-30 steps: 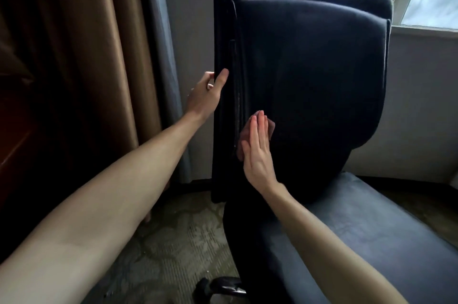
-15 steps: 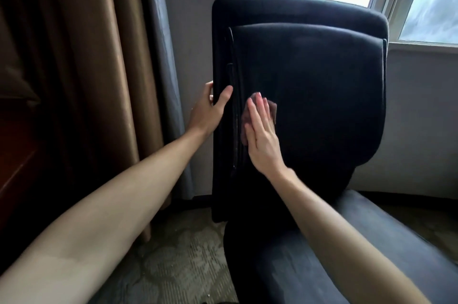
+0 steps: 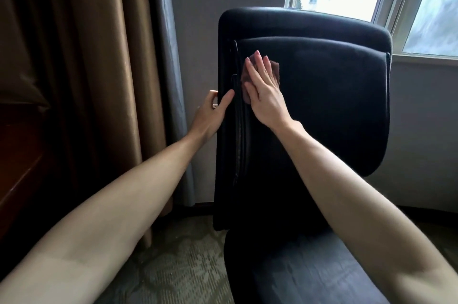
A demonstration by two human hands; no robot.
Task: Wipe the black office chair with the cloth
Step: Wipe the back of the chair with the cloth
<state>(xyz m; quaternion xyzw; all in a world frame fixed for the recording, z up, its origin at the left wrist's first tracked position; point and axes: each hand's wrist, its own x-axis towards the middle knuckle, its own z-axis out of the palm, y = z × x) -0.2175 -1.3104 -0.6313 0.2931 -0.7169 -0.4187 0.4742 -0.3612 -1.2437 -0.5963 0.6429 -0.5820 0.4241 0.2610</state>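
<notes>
By the chair's (image 3: 322, 105) left edge, the left hand (image 3: 210, 115) grips it while the flat right hand (image 3: 265, 90) presses the cloth (image 3: 275, 68). Overlap strokes evenly.

My right hand (image 3: 265, 90) lies flat on the cloth (image 3: 275, 68), upper L of the black office chair (image 3: 322, 110) back. The pad to the R & below is bare, free to cross. Just L runs a raised seam w/ a groove, then my left hand (image 3: 210, 115) gripping the chair's edge. The gap btw that edge & the grey curtain (image 3: 168, 56) is narrow, wall behind. The seat (image 3: 309, 269) juts out under my R forearm. The window sill (image 3: 421, 59) sits behind the top R corner.
</notes>
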